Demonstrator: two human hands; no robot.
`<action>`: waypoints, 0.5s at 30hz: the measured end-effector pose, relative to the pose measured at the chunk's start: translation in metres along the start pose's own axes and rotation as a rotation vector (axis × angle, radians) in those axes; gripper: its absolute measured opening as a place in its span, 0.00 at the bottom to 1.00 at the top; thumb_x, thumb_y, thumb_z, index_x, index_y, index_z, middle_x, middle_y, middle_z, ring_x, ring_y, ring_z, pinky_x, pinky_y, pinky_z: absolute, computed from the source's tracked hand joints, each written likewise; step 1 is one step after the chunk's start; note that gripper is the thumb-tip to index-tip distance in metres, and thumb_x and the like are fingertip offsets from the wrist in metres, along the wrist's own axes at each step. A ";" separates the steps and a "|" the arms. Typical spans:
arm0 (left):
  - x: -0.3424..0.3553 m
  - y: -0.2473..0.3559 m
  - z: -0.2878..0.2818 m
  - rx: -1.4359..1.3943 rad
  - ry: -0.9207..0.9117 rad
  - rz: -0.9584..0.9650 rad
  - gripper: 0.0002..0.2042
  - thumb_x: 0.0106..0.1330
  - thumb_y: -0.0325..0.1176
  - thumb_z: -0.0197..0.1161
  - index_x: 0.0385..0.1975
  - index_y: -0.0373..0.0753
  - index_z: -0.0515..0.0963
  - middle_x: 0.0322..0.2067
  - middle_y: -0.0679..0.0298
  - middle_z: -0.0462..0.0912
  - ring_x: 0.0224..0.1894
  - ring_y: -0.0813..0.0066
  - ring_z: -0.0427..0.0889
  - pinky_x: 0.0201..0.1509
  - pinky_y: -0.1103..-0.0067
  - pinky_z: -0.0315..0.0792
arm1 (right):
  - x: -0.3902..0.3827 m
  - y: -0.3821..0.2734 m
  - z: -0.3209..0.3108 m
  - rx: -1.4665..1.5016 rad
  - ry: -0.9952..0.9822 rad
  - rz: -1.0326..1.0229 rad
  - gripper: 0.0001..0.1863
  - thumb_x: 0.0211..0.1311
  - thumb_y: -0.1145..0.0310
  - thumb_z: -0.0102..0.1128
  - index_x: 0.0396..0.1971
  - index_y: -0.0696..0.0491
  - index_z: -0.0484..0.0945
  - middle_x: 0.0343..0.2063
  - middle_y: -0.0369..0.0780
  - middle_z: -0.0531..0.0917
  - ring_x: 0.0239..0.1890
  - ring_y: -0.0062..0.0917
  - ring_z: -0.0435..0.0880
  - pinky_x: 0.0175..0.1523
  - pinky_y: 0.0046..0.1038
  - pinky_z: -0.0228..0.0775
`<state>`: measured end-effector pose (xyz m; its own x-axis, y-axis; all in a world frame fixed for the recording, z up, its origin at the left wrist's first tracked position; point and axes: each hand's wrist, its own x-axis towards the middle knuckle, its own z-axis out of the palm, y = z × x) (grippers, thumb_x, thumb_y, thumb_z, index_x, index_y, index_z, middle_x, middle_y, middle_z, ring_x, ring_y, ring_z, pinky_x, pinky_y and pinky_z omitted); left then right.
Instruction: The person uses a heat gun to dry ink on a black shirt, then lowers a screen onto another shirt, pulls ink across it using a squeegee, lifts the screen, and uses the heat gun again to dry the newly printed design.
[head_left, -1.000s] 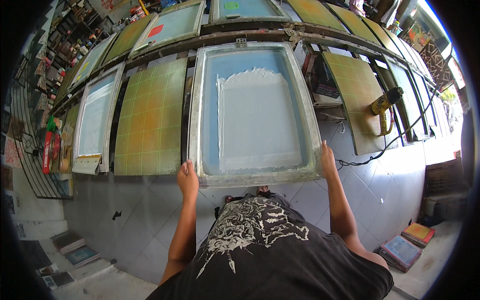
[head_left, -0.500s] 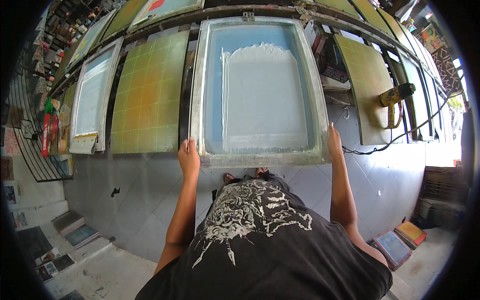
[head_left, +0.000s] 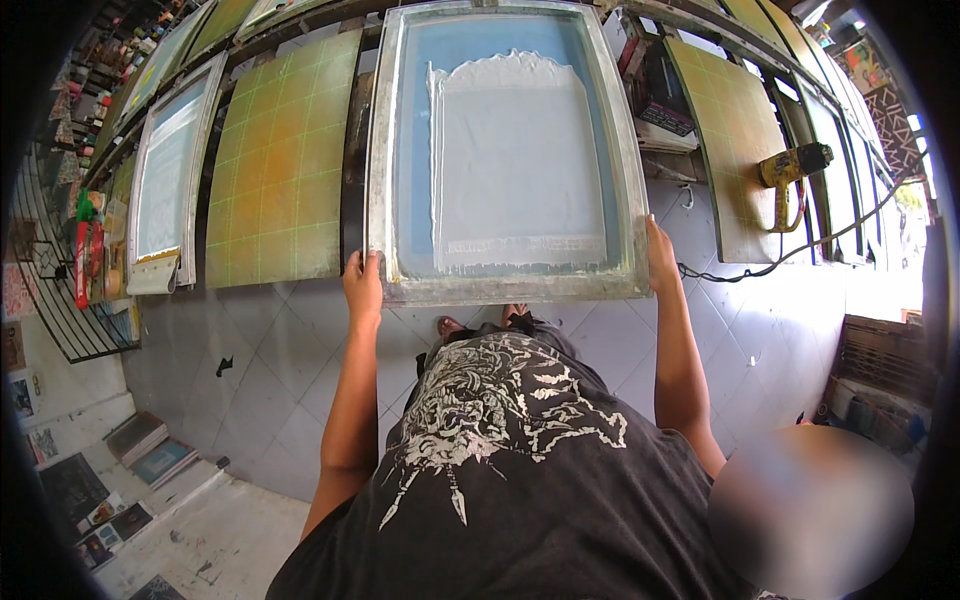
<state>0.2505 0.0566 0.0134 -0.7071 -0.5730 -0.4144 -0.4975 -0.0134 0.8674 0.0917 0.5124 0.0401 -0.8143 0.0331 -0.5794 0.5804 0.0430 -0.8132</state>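
A screen-printing frame [head_left: 508, 287] lies in front of me, its pale, worn border around blue mesh. A wide layer of whitish-grey ink [head_left: 520, 165] covers most of the mesh, with a ragged ridge along the top and a thick line down the left side. My left hand [head_left: 363, 285] grips the border's near left corner, fingertips curled over the edge. On the opposite side, my right hand [head_left: 661, 258] is closed against the near right edge, its thumb side up. Part of the fingers of both hands is hidden by the border.
Yellow-green gridded boards [head_left: 282, 165] flank the frame along a rack. A yellow heat gun [head_left: 785, 172] with a dark cable rests on the right board. A smaller screen [head_left: 172, 170] stands far left. Stacked panels [head_left: 160, 455] sit lower left. A blurred round patch [head_left: 812, 512] covers the lower right.
The whole view has shifted, so everything appears slightly higher and further left. Both hands keep their hold on the frame. A blurred patch now covers the stacked screens at lower right.
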 end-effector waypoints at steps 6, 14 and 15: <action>-0.009 0.009 -0.002 -0.061 0.064 0.135 0.18 0.68 0.41 0.53 0.47 0.30 0.72 0.41 0.60 0.78 0.41 0.77 0.72 0.46 0.80 0.65 | 0.004 0.010 -0.020 0.148 -0.129 0.000 0.28 0.72 0.50 0.36 0.53 0.60 0.71 0.43 0.42 0.79 0.42 0.25 0.79 0.47 0.28 0.72; -0.016 -0.003 0.002 -0.026 0.109 0.258 0.18 0.69 0.41 0.52 0.49 0.32 0.72 0.39 0.60 0.77 0.39 0.75 0.72 0.46 0.79 0.66 | 0.001 0.062 -0.035 0.199 -0.031 -0.009 0.36 0.69 0.41 0.35 0.58 0.60 0.65 0.52 0.44 0.75 0.53 0.28 0.75 0.57 0.30 0.67; -0.015 -0.004 0.001 -0.013 0.111 0.240 0.19 0.69 0.41 0.51 0.51 0.33 0.71 0.40 0.59 0.77 0.39 0.74 0.72 0.47 0.79 0.66 | 0.003 0.064 -0.037 0.226 -0.044 -0.021 0.36 0.69 0.41 0.34 0.59 0.60 0.64 0.52 0.44 0.75 0.52 0.29 0.75 0.57 0.29 0.67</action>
<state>0.2628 0.0664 0.0161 -0.7444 -0.6473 -0.1642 -0.3149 0.1233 0.9411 0.1262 0.5521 -0.0118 -0.8283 -0.0094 -0.5602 0.5523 -0.1819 -0.8136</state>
